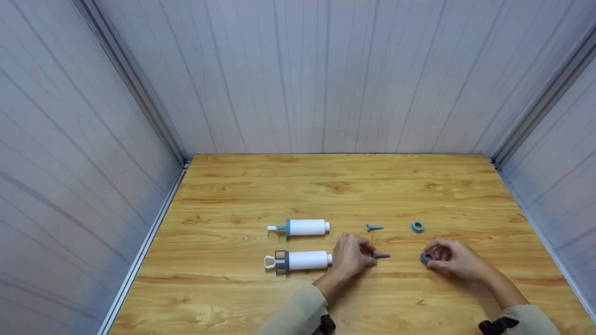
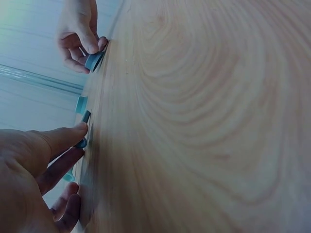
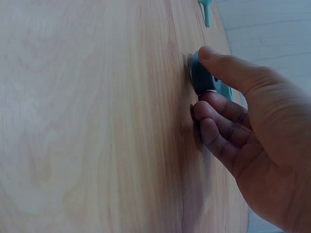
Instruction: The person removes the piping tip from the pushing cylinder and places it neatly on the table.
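Note:
My left hand (image 1: 351,256) pinches the wide end of a dark grey tapered nozzle (image 1: 382,255) between thumb and finger, and its thin tip points right. The same nozzle (image 2: 86,116) shows close to the wooden surface in the left wrist view. Farther right, my right hand (image 1: 458,260) holds a dark grey ring cap (image 1: 422,258) at its edge by thumb and fingers, low over the table. In the right wrist view the thumb lies across this ring cap (image 3: 200,77). Part of the nozzle is hidden by the left fingers.
A white syringe-like tube with a dark grey handled end (image 1: 308,260) lies left of my left hand. Behind it is a similar white tube with a teal collar (image 1: 307,227). A teal nozzle (image 1: 375,228) and a teal ring cap (image 1: 416,231) lie on the wooden table (image 1: 223,288).

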### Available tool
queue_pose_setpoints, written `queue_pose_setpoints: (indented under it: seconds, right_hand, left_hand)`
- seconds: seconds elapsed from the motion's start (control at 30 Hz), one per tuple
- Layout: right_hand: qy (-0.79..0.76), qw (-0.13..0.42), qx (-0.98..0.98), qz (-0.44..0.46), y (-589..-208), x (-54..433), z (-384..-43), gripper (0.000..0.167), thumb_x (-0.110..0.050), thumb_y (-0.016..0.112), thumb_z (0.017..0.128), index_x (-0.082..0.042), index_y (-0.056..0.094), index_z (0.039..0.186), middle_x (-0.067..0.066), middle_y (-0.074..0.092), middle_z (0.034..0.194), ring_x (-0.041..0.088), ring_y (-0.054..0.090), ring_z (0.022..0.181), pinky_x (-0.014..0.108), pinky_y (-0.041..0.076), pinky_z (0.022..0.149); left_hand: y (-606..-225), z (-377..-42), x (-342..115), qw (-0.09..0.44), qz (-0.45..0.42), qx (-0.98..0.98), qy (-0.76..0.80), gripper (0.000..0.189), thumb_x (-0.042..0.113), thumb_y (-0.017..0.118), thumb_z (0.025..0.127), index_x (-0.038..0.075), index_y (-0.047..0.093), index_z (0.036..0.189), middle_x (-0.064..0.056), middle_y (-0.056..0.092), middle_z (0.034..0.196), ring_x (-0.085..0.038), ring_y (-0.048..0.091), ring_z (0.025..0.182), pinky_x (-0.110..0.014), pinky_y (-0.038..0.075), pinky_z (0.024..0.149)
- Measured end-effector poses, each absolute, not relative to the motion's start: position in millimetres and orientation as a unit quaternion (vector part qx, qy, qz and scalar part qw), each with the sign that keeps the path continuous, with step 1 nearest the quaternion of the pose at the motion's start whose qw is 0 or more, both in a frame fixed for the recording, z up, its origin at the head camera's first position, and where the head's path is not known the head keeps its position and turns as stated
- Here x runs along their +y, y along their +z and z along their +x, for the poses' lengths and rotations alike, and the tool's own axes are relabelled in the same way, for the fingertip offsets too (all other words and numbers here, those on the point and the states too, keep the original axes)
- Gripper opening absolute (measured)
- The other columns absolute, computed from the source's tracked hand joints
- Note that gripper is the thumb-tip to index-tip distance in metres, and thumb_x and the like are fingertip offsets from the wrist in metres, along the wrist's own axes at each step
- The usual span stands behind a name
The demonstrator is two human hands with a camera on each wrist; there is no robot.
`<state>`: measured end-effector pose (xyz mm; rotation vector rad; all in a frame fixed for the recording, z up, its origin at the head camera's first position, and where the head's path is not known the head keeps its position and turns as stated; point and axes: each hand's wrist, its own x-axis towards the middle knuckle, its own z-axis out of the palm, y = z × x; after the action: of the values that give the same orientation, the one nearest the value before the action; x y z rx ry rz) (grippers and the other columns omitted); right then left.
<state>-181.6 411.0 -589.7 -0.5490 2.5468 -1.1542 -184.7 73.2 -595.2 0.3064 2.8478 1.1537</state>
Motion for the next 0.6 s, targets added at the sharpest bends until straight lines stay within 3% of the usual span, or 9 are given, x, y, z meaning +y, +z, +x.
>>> queue_pose_setpoints:
  seconds: [0.6]
  right_hand:
    - [-0.416,0.16,0.875,-0.188,-581.9,413.5,-181.8,0.041,-0.015,0.084,0.102,0.005,0.071,0.135,0.006,0.073,0.102,0.001,0.063,0.082,0.024,0.055,0.071]
  left_hand:
    - [-590.5,-188.5,69.4,0.056,0.105,0.912,0.393,0.031,0.023,0.106,0.077,0.023,0.091,0.103,0.013,0.086,0.094,-0.001,0.057,0.092,-0.023,0.048,0.083]
